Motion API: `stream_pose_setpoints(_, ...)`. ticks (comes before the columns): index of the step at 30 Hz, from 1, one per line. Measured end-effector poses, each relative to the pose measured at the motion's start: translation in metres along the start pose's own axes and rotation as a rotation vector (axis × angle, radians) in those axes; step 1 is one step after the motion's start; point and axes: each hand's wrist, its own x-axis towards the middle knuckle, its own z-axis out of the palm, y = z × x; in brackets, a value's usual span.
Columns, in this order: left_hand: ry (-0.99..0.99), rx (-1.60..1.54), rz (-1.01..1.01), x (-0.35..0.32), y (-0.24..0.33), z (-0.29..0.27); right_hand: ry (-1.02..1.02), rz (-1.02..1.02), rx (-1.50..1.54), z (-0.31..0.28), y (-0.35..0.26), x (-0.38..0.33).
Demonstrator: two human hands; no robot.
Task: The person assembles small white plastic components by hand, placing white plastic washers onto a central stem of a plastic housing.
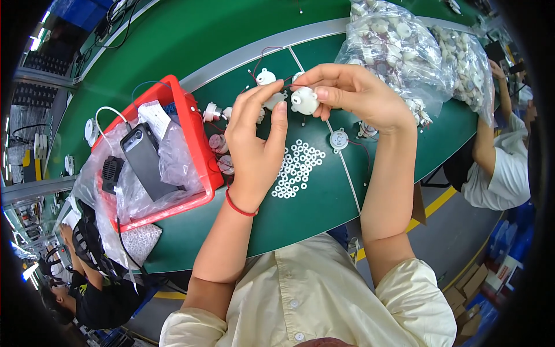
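Both hands raised over green bench | right hand (355, 92) pinches small white motor (304, 100) | left hand (257, 136) fingertips narrow at it | washer pile (298, 168) and loose motors (338, 139) unfinished; bagged motors (399, 52) remain

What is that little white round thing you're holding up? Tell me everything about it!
The little white part looks like smooth plastic, round with small tabs sticking out at its edge and a stubby nub in the middle. It is held up above the green table, face toward the camera. The right hand pinches it from the right side, and the left hand reaches its fingertips to its left edge. Thin red and dark wires trail behind it.
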Motion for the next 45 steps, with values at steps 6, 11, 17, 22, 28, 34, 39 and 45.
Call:
stream_pose_setpoints(6, -0.009, -0.520, -0.141, -0.001, 0.006, 0.001, -0.098, 0.006, 0.187, -0.002, 0.004, 0.002)
stream_pose_setpoints(11, 0.002, -0.608, -0.162, -0.004, 0.004, 0.001, -0.120, 0.021, 0.206, -0.001, 0.007, 0.003)
stream_pose_setpoints(17, 0.034, -0.588, -0.158, -0.005, 0.006, 0.000, -0.176, 0.044, 0.320, -0.002, 0.011, 0.006)
stream_pose_setpoints(22, 0.051, -0.567, -0.164, -0.005, 0.008, 0.000, -0.186, 0.049, 0.354, -0.001, 0.013, 0.008)
stream_pose_setpoints(28, 0.096, -0.488, -0.185, -0.004, 0.002, -0.001, -0.220, 0.067, 0.342, 0.001, 0.015, 0.013)
stream_pose_setpoints(34, 0.093, -0.449, -0.141, 0.000, 0.009, 0.003, -0.140, 0.062, 0.322, 0.000, 0.006, 0.003)
stream_pose_setpoints(39, 0.068, -0.276, -0.117, 0.000, 0.012, -0.010, -0.143, -0.014, 0.223, 0.005, 0.025, 0.017)
stream_pose_setpoints(45, -0.026, -0.613, -0.236, -0.007, 0.000, -0.012, -0.225, 0.026, 0.336, 0.005, 0.027, 0.016)
